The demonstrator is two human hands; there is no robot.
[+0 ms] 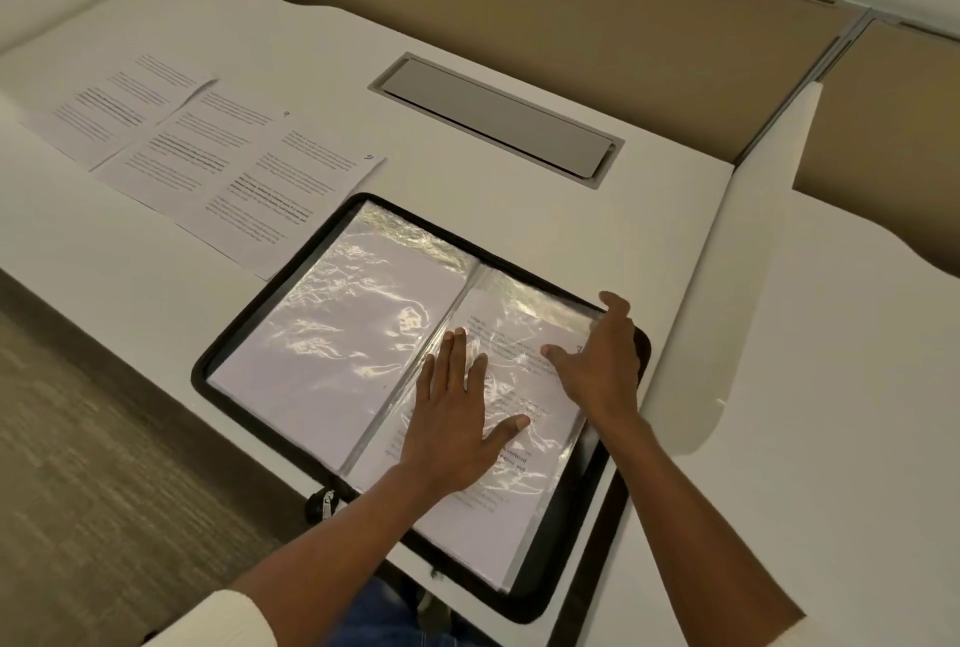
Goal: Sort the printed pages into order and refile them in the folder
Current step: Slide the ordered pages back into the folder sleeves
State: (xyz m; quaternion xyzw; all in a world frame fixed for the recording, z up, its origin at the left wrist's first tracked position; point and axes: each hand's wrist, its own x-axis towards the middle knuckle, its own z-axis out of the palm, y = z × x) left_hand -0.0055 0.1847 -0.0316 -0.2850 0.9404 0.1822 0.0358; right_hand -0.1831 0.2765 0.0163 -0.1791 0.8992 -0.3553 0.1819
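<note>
Three loose pages (208, 153) lie overlapping on the bench (519, 220) at far left, just beside the open folder (592, 506). I judge them light, limp and easily creased, best lifted by a free corner. The folder's plastic sleeves look thin, crinkled and slippery.

The left grip (457, 418) lies flat, fingers spread, pressing the right sleeve (493, 516) near the spine. The right grip (597, 366) sits at that sleeve's far outer corner, thumb stretched out. Whether its fingers hook the edge I cannot tell.

Glare washes out the left sleeve (337, 334). The small corner marks on the loose pages are not reliably legible. Both grips cover part of the filed page's print.
</note>
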